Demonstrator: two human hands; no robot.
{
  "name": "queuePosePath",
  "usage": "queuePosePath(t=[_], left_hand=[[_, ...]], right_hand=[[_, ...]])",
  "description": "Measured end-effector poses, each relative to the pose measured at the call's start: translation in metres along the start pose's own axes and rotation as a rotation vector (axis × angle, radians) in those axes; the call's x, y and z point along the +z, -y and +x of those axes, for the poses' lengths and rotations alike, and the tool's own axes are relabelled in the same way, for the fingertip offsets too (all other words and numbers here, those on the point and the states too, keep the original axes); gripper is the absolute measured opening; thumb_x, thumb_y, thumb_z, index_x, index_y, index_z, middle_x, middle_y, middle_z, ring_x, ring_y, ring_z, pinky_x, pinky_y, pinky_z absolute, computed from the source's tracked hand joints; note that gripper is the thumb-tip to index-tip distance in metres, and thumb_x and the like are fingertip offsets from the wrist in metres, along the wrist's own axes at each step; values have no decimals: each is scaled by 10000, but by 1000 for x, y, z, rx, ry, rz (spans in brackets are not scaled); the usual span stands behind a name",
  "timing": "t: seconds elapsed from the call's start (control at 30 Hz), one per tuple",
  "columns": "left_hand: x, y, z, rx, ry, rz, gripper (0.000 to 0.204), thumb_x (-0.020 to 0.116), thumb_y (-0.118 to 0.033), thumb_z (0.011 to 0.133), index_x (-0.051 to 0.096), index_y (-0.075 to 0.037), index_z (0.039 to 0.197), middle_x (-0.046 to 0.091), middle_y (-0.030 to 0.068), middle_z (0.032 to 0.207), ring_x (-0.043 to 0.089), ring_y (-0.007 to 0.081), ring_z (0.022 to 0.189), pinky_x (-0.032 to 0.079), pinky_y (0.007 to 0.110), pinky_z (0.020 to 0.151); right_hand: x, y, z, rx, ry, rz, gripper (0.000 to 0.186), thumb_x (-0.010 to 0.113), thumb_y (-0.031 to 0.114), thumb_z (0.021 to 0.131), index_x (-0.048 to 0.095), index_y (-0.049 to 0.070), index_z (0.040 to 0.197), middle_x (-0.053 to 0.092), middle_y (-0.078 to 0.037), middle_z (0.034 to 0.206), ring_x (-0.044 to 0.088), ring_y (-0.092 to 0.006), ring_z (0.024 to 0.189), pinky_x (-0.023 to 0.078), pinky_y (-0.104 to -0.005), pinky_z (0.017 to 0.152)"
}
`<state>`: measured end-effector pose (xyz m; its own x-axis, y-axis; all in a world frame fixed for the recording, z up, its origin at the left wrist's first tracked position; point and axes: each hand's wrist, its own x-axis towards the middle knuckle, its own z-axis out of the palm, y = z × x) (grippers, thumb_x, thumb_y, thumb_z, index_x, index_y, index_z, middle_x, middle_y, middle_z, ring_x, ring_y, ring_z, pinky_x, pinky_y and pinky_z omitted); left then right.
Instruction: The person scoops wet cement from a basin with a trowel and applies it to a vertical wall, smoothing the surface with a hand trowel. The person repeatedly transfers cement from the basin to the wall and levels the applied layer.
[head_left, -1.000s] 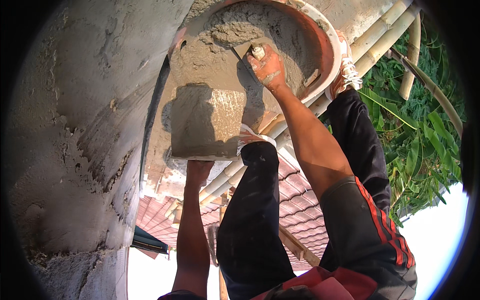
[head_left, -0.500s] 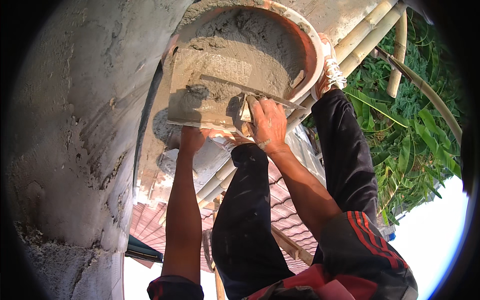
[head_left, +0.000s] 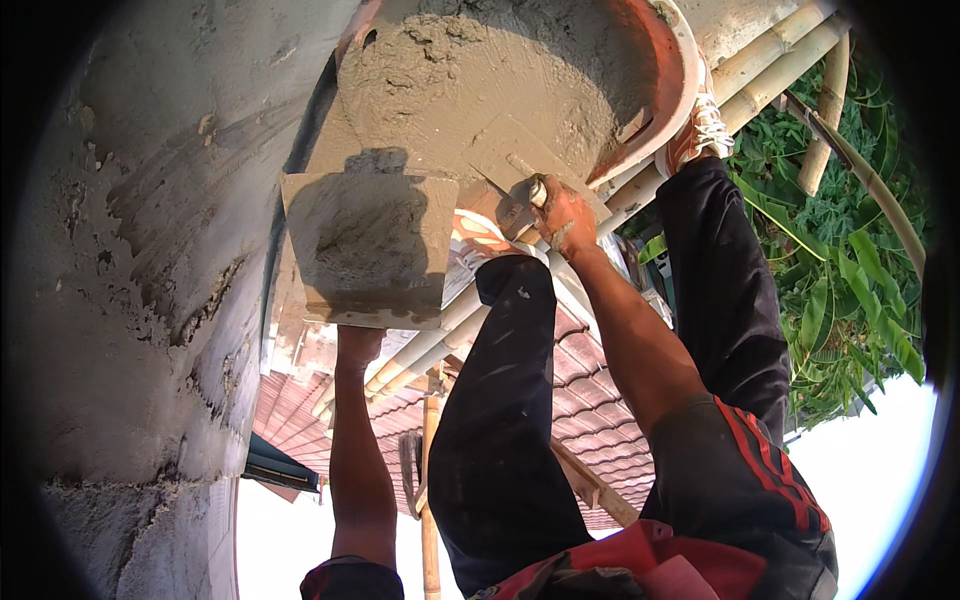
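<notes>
My left hand (head_left: 358, 343) grips a square plastering board (head_left: 408, 250) from below; a thin layer of grey mortar covers it, with a dark shadow across it. My right hand (head_left: 567, 220) is closed round the handle of a steel trowel (head_left: 516, 150), whose mortar-smeared blade is over the lower right part of a large orange basin (head_left: 678, 95) of wet grey mortar (head_left: 460, 75). The board is just below and left of the trowel, overlapping the basin's near side in this view.
A rough plastered wall (head_left: 150, 280) runs along the left. Bamboo poles (head_left: 775, 75) lie beside my feet (head_left: 700, 135) at high level, above a red tiled roof (head_left: 600, 420). Leafy plants (head_left: 840, 260) fill the right side below.
The trowel was over the board half a second ago; it has moved up and right to the basin. The board has shifted down and left, its mortar now thinner and flatter.
</notes>
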<state>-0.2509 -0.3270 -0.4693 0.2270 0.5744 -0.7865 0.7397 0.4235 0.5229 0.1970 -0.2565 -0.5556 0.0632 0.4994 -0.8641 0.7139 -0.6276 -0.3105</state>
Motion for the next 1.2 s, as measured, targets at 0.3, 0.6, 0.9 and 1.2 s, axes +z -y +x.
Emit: queuePosePath(t=[0.3,0.6,0.9,1.2], left_hand=[[12,-7,-6,189,-87,189,257,754,-90,831,732,-129,1084,722,84,1083,669,360,1010,491,530,961],[23,-37,23,14,-34,-9,304,782,-127,868,735,-113,1169,726,104,1155,659,356,1115,472,520,1036],[9,-55,64,15,34,72,323,791,-179,894,723,-80,1193,728,129,1193,655,357,1147,467,513,1054],[0,-44,57,186,49,313,327,724,-270,961,725,-135,1258,693,120,1312,601,388,1254,420,533,1109]], right_hand=[[-32,86,101,-295,-193,243,391,774,323,918,677,60,1191,751,-213,1043,712,-441,990,560,-496,862],[-91,34,54,-98,26,954,275,800,268,907,701,21,975,634,1,702,548,-92,575,445,-280,555],[1,-6,44,22,-409,592,375,772,270,925,619,-9,1123,696,-122,897,642,-219,832,532,-389,799],[-49,98,104,-91,-555,731,419,769,255,901,623,-22,1179,719,-174,952,689,-287,862,532,-420,806]])
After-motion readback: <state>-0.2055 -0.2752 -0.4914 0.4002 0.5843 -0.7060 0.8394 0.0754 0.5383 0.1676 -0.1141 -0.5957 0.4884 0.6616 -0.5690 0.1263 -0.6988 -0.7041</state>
